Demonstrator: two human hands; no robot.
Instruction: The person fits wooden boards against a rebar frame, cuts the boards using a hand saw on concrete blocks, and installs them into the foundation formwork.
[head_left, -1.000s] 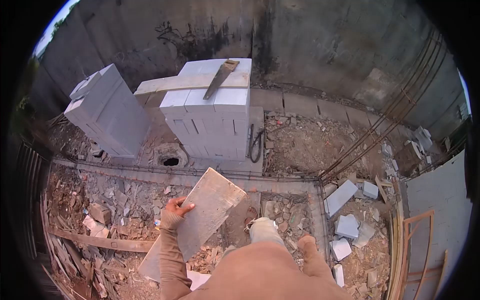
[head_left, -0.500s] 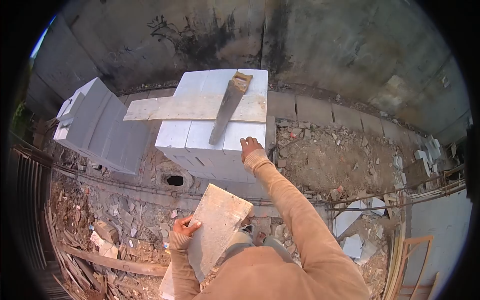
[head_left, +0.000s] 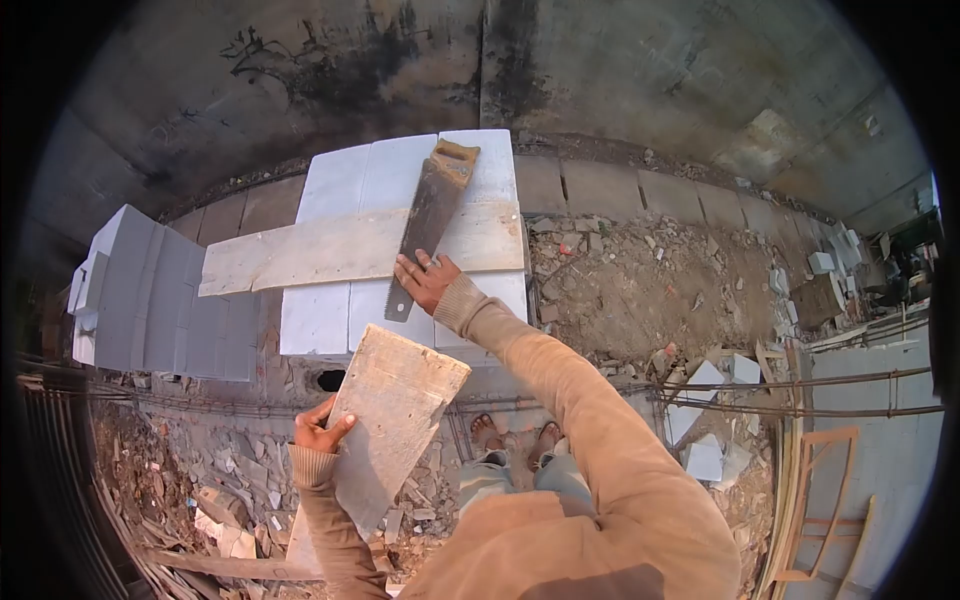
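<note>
My left hand [head_left: 320,430] grips the left edge of a rough wooden board [head_left: 392,410], fingers closed round it. The board slants in front of my body, its upper end near the white block stack [head_left: 335,182]. My right hand [head_left: 427,280] rests on the lower blade of a handsaw [head_left: 432,205], fingers spread and stretched over it. This saw lies across a long plank [head_left: 300,250] on top of the blocks, its wooden handle pointing away from me. The board's lower end is partly hidden behind my left sleeve.
Another white block stack [head_left: 190,300] stands to the left. A stained concrete wall [head_left: 620,80] rises behind. Rubble [head_left: 640,290] covers the ground, with broken white pieces [head_left: 700,400] at right. Thin rebar [head_left: 800,383] runs at right, above a wooden frame [head_left: 820,500].
My right hand has moved left from the block stack's front right corner onto the saw blade. My left hand has brought the board slightly up and left. The view has shifted.
</note>
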